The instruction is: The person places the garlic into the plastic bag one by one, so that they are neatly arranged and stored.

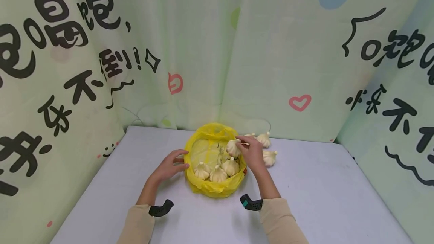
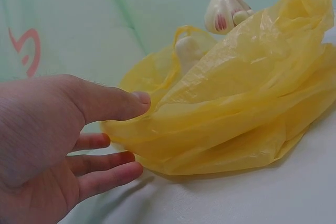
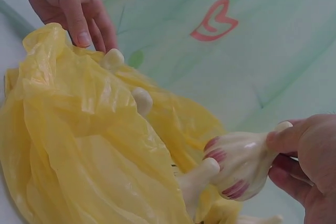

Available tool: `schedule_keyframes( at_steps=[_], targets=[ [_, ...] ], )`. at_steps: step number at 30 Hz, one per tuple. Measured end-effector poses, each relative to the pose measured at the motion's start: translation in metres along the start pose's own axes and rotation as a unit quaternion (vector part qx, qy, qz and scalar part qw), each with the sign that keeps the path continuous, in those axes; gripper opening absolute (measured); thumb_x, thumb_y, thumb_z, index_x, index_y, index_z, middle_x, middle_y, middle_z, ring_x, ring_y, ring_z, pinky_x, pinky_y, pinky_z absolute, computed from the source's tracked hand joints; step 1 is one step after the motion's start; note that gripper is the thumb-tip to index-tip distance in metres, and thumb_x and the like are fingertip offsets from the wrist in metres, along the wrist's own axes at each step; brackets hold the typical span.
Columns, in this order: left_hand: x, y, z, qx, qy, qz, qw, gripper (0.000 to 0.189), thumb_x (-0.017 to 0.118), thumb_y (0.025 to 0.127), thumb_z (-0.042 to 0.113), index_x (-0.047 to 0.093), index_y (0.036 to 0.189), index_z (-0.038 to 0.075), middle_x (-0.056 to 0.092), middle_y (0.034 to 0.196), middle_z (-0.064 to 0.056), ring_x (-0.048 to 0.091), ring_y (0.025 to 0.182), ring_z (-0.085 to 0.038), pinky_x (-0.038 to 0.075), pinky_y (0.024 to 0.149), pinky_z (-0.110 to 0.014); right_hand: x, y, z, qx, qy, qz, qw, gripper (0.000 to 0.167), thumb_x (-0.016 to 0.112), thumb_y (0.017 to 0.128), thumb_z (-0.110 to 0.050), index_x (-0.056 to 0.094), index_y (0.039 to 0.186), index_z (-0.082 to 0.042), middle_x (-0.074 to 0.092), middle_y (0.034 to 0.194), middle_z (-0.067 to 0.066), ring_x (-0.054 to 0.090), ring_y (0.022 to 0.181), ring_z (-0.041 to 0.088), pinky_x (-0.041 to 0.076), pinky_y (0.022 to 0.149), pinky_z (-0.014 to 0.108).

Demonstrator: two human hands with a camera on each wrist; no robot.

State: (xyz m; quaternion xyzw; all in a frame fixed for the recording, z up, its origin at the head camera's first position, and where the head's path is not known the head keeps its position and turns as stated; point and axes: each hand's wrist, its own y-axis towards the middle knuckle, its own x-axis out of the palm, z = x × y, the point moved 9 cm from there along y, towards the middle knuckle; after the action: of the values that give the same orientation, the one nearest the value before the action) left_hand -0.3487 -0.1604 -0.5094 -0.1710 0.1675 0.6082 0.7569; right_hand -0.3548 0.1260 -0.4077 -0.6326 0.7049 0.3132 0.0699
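A yellow plastic bag stands with its mouth wide and rim rolled down. Three white garlic bulbs sit inside along its near side. Over the bag's right rim my right hand pinches another garlic bulb by its stem between thumb and fingers; reddish streaks mark its base. At the left rim, my left hand touches the bag with thumb and fingers extended. The left wrist view shows that thumb against the yellow plastic, the other fingers lower along its side.
More garlic bulbs lie on the white table right of the bag, one partly hidden behind my right hand. A pale green curtain with black characters and pink shapes rises behind and at both sides.
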Motion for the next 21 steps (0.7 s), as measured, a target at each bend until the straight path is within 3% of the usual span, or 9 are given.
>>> schedule_keyframes(
  at_steps=[5,21],
  targets=[
    [0.0002,-0.0011,-0.0010,-0.010,0.000,0.003,0.9999,0.051,0.070,0.088,0.024,0.053,0.135,0.019,0.040,0.150,-0.008,0.055,0.123,-0.032,0.051,0.098,-0.048,0.0051,-0.0004,0.0010,-0.001,-0.003,-0.008,1.0000,0.028,0.064,0.091,-0.005,0.067,0.119,-0.003,0.066,0.114,0.017,0.064,0.106,0.031,0.055,0.091,0.042],
    [0.0003,-0.0005,0.0003,0.003,-0.005,0.002,1.0000,0.051,0.071,0.088,0.024,0.053,0.135,0.019,0.041,0.150,-0.008,0.055,0.123,-0.032,0.052,0.097,-0.046,0.0033,-0.0013,-0.0017,-0.001,-0.008,-0.009,0.9999,0.027,0.062,0.092,-0.005,0.067,0.119,-0.002,0.067,0.114,0.018,0.064,0.106,0.031,0.055,0.091,0.043]
  ],
)
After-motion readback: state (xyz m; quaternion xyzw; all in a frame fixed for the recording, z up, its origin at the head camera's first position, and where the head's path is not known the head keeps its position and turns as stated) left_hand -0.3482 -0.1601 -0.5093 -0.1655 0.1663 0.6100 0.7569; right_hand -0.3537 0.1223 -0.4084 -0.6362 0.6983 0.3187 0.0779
